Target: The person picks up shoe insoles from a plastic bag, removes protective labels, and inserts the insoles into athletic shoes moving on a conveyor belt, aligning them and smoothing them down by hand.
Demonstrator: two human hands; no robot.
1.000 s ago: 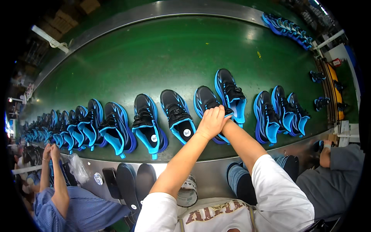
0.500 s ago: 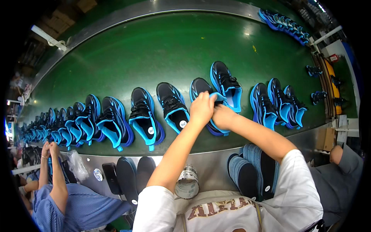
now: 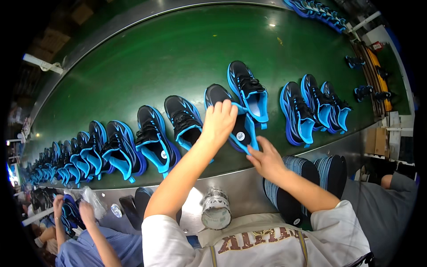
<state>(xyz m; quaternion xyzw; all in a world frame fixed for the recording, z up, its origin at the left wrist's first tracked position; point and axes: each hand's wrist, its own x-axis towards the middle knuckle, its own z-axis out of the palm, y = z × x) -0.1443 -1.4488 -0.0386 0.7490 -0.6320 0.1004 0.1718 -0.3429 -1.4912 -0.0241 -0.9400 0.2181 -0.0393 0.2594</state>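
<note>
Under my hands on the green belt sits a black and blue sneaker (image 3: 216, 94), its toe pointing away from me. My left hand (image 3: 221, 121) is closed on its tongue and collar, covering the laces. Inside the shoe lies a dark insole with a round white sticker (image 3: 240, 136). At the shoe's heel is my right hand (image 3: 269, 162), fingers apart, with the thumb touching or very near the heel edge. A matching sneaker (image 3: 248, 89) stands just beyond, to the right, its inside pale.
A long row of sneakers (image 3: 120, 144) runs left along the belt (image 3: 147, 66); three more (image 3: 296, 113) stand right. Insole stacks (image 3: 293, 171), a tape roll (image 3: 216, 211) and a phone (image 3: 129, 208) lie on the metal ledge. A co-worker's hands (image 3: 86, 212) are at lower left.
My right hand has come out from the shoe's opening to its heel, and its fingers have spread. The insole and sticker now show. My left hand keeps its hold; the whole view has shifted slightly.
</note>
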